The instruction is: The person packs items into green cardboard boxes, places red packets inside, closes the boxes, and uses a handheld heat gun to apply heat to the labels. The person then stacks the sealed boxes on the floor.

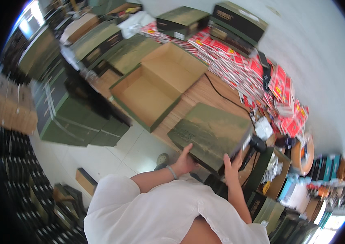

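A closed green cardboard box [211, 134] with a mottled print on its lid lies at the near edge of the wooden table [205, 91]. Its near edge is in my left hand [185, 161], thumb on the lid and the other fingers partly hidden below. My right hand [232, 167] grips the near right corner, with its fingers along the side. Just beyond, to the left, stands an open box [146, 97] of the same green, its lid folded back and its brown inside showing no contents.
Red and white packets [237, 65] lie heaped along the wall, with green boxes [237, 22] stacked behind. A black cable [225, 97] crosses the table. At right are a black handheld device [257, 144], a tape roll [304, 154] and an open carton [280, 166]. Strapped boxes [73, 118] stand left.
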`<state>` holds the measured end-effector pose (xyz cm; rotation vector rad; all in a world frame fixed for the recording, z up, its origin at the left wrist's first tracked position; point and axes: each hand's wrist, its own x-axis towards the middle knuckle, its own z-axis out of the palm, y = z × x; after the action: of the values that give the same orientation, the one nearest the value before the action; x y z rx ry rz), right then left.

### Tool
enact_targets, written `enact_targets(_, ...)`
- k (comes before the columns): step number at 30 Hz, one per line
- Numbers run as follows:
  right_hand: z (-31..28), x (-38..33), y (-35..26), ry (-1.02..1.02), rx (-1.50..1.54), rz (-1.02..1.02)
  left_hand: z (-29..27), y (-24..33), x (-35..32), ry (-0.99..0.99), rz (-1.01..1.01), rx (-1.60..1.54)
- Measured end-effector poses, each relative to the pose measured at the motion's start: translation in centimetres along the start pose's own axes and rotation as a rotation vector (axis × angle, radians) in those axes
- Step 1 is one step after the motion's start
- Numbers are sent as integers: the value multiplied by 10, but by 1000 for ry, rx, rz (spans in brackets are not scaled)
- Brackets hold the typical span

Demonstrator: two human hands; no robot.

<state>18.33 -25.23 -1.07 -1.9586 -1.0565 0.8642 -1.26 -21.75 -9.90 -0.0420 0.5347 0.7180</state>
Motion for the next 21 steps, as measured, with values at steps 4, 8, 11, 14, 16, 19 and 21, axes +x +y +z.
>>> enact_targets(4, 2, -31, 50, -50, 495, -22, 1, -17, -8, 181, 23, 53)
enact_targets(8, -12, -76, 25, -275, 748, 356, 12, -35, -54, 370, 216, 22)
enact_targets(11, -26, -53, 43, -641, 619, 613, 10, -64, -106, 492, 411, -76)
enact_targets(14, -17, -81, 15, -915, 584, 524, 12, -83, -171, 501, 539, -124)
enact_targets(16, -7, -115, -13, -987, 491, 486, -33, -99, -168, 705, 579, -97)
enact_targets(19, 45, -140, -16, -1152, 377, 429, -51, -100, -235, 767, 646, -182)
enact_targets(21, 96, -141, 0, -1249, 336, 390, -76, -103, -282, 847, 681, -266)
